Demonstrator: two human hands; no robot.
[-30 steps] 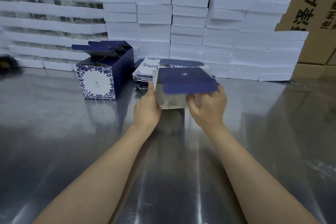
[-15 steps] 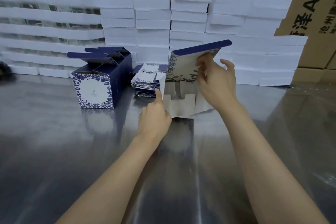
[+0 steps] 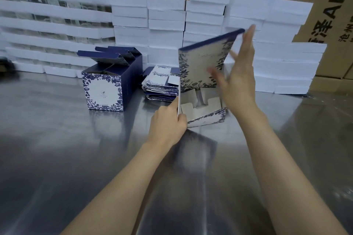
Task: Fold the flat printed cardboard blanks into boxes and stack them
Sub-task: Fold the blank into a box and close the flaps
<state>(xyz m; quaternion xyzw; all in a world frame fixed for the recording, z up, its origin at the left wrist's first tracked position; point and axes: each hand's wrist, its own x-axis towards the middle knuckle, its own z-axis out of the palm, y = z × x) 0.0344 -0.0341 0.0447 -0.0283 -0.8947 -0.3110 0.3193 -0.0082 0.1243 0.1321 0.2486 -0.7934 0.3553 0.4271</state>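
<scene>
A half-opened blue-and-white floral box blank point(image 3: 200, 66) stands upright above the steel table point(image 3: 76, 158), its grey inner flaps showing at the bottom. My left hand point(image 3: 168, 122) pinches its lower left edge. My right hand point(image 3: 238, 74) is spread with straight fingers against the blank's right side, blurred by motion. Left of it stands a finished box point(image 3: 108, 86) with its top flaps open. Behind the blank lies a pile of flat printed blanks point(image 3: 162, 86).
Stacks of white foam trays point(image 3: 191, 15) form a wall along the back of the table. Brown shipping cartons point(image 3: 324, 5) with black lettering rise behind them. A dark object point(image 3: 7, 65) sits at the far left edge.
The blank went from lying flat in both hands to standing upright and opening. My right hand let go of its top edge and now lies spread against its right side.
</scene>
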